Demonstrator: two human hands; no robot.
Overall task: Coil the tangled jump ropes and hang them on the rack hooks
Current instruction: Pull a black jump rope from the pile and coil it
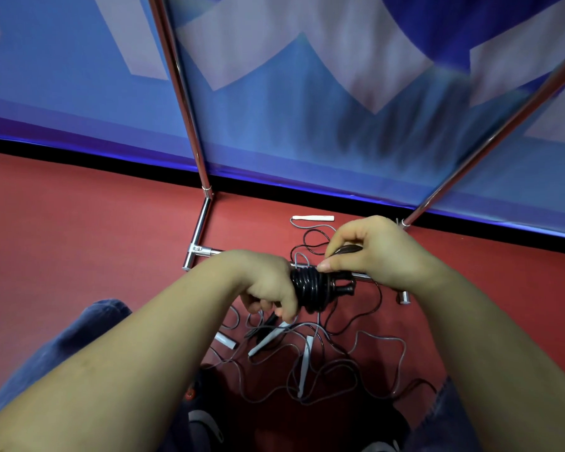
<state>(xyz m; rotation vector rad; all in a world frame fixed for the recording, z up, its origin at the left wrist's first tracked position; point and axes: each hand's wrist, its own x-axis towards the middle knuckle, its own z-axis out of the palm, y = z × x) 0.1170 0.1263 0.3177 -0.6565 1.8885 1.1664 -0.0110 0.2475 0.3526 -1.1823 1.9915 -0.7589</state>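
Gripping the tight black plastic rope coil (309, 288) steady, the left hand (268, 285) lets the right hand (369, 249) pinch its loose dark end to wrap on.

Two hands, left (268, 288) and right (375, 249), appear over the red floor (79, 223). One black coil (310, 288) sits between them. Four white handles lie on the floor: one (313, 218) near the far edge, three (225, 340) (268, 341) (305, 363) among loose grey and black cords (372, 347). Two chrome uprights (183, 93) (503, 132) rise from one rack base (199, 236).
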